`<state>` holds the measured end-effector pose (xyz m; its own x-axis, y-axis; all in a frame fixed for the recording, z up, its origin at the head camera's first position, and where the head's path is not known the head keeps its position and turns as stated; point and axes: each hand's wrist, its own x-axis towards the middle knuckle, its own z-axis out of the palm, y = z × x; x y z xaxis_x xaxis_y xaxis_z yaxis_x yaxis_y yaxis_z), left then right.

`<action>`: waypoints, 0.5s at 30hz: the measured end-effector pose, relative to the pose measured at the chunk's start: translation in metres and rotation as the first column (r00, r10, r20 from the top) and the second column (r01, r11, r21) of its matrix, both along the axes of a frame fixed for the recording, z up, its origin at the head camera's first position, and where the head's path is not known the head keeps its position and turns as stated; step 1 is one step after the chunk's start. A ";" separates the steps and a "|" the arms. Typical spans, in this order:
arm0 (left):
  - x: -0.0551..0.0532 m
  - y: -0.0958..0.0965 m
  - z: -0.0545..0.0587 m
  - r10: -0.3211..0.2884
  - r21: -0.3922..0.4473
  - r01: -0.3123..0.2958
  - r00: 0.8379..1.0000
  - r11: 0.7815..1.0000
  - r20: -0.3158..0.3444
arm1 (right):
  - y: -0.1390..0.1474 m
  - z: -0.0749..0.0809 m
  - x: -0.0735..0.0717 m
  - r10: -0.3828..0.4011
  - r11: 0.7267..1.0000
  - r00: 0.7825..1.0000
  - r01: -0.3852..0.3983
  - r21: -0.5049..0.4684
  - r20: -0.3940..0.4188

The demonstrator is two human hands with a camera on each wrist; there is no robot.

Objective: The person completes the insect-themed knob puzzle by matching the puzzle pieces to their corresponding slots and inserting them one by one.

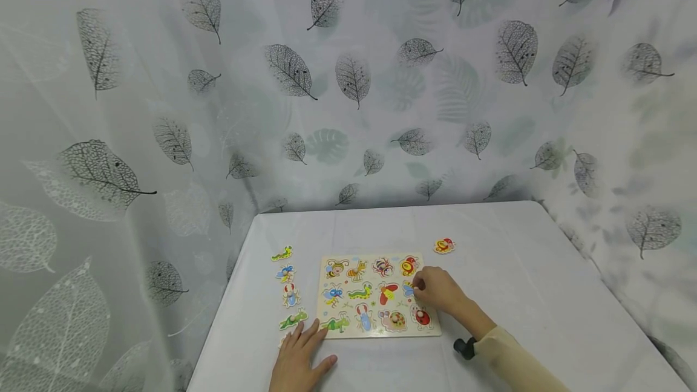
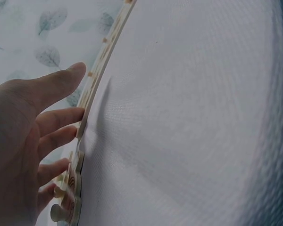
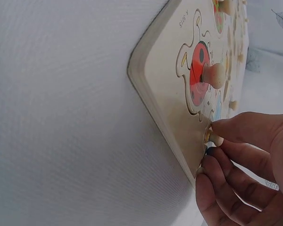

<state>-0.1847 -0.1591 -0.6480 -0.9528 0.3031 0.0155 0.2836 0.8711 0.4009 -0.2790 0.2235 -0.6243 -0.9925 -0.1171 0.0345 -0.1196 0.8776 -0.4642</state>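
Observation:
A wooden insect knob puzzle board (image 1: 414, 333) lies on the white table. My right hand (image 1: 438, 289) is at its right edge, in the middle row. Thumb and fingers pinch the small wooden knob (image 3: 217, 140) of a blue insect piece (image 1: 408, 290), mostly covered by the fingers. Beside it, a red ladybug piece (image 3: 198, 75) with its own knob sits in its recess. My left hand (image 1: 298, 356) lies at the board's lower left corner, fingers extended, fingertips touching the edge near the green grasshopper picture (image 1: 336, 323).
Left of the board, loose pieces form a column: a caterpillar (image 1: 282, 253), a blue fly (image 1: 285, 273), a beetle (image 1: 291, 295) and a grasshopper (image 1: 293, 319). A red and yellow insect piece (image 1: 445, 246) lies beyond the upper right corner. Leaf-print curtains (image 1: 376, 101) surround the table.

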 end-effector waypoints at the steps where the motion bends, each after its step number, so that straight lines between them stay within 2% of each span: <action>1: 0.000 0.000 0.000 0.001 0.001 -0.001 1.000 1.000 0.001 | 0.000 0.000 0.000 -0.001 1.000 1.000 0.001 0.002 -0.001; 9: -0.001 0.000 -0.001 0.005 -0.002 -0.005 1.000 1.000 0.001 | 0.002 0.003 -0.003 0.030 0.999 1.000 -0.030 0.030 0.008; 15: -0.001 -0.001 0.000 -0.003 0.000 0.003 1.000 1.000 -0.007 | 0.011 0.009 -0.012 0.035 0.998 0.999 -0.036 0.051 0.022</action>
